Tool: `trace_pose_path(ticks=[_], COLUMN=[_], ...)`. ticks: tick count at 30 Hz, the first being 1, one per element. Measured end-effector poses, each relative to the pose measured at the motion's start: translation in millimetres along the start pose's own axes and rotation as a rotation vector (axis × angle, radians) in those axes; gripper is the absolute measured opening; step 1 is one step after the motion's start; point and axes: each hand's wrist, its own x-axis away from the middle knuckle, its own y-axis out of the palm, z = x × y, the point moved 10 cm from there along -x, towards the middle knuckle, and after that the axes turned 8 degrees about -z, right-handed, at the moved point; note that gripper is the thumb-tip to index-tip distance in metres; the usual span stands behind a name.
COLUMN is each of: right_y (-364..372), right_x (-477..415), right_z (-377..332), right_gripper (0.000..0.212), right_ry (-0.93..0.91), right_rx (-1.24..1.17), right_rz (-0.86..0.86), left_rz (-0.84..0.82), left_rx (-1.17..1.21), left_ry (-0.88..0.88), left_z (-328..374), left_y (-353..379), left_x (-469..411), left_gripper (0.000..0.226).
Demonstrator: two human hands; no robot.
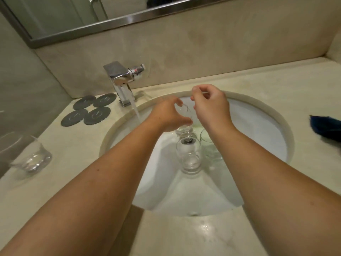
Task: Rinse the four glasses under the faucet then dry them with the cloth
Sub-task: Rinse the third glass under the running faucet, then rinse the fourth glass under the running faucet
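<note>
From the head camera, the round white sink [273,137] sat sunk into the pale stone surface [267,85], and it held most of the glassware. A clear glass [188,157] stood in the middle of the bowl over the drain, and a second clear glass [209,145] stood just beside it on the right, partly hidden behind the right forearm. Whether either held water could not be told.

Above them the left hand [167,115] was wrapped around a third glass [184,121], tilted with its mouth toward the far side; its contents were hard to make out through the fingers. The right hand [210,106] hovered just right of that glass, its fingers curled narrow and pinched together; it could not be told whether they touched the rim.

The chrome faucet [122,80] stood at the far left rim of the sink, and a stream of water [136,111] ran from it into the bowl, falling left of the held glass and apart from it.

A fourth glass [31,154] stood on the surface at the near left, blurred, with its left side cut off by the picture's edge. Four dark round coasters [90,109] lay in a cluster left of the faucet. The blue cloth [326,126] lay on the surface at the far right, cut off by the edge. A mirror [73,19] ran along the wall above.
</note>
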Motion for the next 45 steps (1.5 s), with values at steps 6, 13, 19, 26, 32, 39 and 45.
trace_pose_path(ticks=[6,13,19,26,32,39,45], right_y=[-0.2,-1.9,-2.0,1.8,35.5,85.5,175.8], right_x=[-0.4,0.1,0.8,6.0,26.8,66.3,135.3], right_z=[-0.8,-3.4,-4.2,-12.5,-47.7,-80.2,-111.0], right_gripper=[0.013,0.013,0.013,0.014,0.023,0.037,0.048], right_ry=[0.001,-0.002,0.009,-0.025,-0.258,-0.473,-0.588], right_rx=[-0.031,-0.047,-0.030,0.043,0.275,0.612,0.689], right_rz=[0.018,0.042,0.044,0.008,-0.169,-0.314,-0.542], left_rz=[-0.102,-0.143,-0.144,-0.172,0.004,0.218,0.475], left_rx=[-0.087,-0.052,-0.005,-0.018,-0.143,-0.235,-0.081], left_ry=[-0.039,-0.082,-0.091,-0.070,0.032,0.005,-0.096], left_z=[1.5,-7.8,-11.6,-8.8,-5.4,-43.0,-113.5], left_y=[45.7,57.9,59.2,59.2,6.7,-59.6,-112.8], left_x=[-11.5,-10.4,-9.9,-0.9,50.4,150.5,236.3], left_gripper=[0.091,0.059,0.063,0.085,0.074,0.063,0.059])
